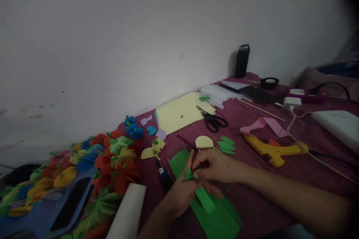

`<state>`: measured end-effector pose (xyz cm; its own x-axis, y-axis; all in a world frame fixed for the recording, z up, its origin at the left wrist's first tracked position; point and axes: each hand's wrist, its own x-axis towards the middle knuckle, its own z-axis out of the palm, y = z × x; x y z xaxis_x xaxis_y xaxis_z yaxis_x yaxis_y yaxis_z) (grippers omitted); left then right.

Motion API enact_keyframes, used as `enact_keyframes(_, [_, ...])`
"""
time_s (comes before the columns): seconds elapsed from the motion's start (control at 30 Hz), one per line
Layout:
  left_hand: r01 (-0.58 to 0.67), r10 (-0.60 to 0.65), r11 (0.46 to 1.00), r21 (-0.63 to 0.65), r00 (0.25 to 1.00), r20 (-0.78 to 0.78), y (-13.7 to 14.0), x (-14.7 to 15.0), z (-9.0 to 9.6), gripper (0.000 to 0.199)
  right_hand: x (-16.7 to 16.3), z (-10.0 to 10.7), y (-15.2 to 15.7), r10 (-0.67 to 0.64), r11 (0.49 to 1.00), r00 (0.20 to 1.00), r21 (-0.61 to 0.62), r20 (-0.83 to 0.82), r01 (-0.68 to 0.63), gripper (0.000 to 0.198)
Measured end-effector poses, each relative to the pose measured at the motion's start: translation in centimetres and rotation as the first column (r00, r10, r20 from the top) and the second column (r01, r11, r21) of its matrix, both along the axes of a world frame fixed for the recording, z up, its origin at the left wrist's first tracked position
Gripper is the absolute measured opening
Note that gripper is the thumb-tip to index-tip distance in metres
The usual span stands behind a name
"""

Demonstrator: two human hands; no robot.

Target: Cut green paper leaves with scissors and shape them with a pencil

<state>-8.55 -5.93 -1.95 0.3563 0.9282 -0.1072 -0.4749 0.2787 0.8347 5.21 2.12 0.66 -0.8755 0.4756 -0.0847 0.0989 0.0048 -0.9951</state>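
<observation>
My left hand (182, 193) is closed on a narrow green paper strip (205, 201), whose lower end sticks out below the fingers. Bent over the strip's upper, folded-looking end, my right hand (217, 166) pinches it with thumb and fingertips; the exact contact is partly hidden. Beneath both hands lies a larger green paper sheet (221, 218). A thin dark brown stick (185, 140) runs up to the right fingers; I cannot tell whether they touch it. Just beyond are small green leaf cutouts (226, 145) and a pale yellow rounded cutout (204, 142).
Black-handled scissors (214, 121) rest by a pale yellow paper stack (179, 114). At right are a yellow glue gun (276, 150), pink ribbon (263, 124) and white cable (291, 123). Colourful paper flowers (112, 157) and a white roll (127, 211) fill the left. A black bottle (242, 61) stands behind.
</observation>
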Motion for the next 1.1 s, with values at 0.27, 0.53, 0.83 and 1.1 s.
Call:
enact_keyframes(0.27, [-0.011,0.008,0.999,-0.04,0.998,-0.066,0.1,0.0,0.0,0.06,-0.5,-0.7,0.3,-0.132,0.987,0.991,0.089,-0.025,0.134,0.009])
enact_keyframes(0.53, [-0.018,0.014,0.998,-0.054,0.998,-0.067,0.3,0.0,0.3,0.058,-0.6,-0.8,0.6,-0.157,0.967,0.981,0.186,-0.115,0.177,0.011])
enact_keyframes(0.83, [-0.309,0.327,0.945,0.109,0.87,-0.368,0.2,-0.4,0.9,0.051,-0.6,-0.9,1.5,-0.269,0.96,0.961,-0.095,-0.07,0.262,0.016])
enact_keyframes(1.1, [-0.405,0.394,0.907,0.116,0.717,-0.575,0.3,-1.0,1.1,0.03,-0.2,-0.1,2.1,-0.302,0.952,0.95,-0.065,-0.072,0.298,0.017])
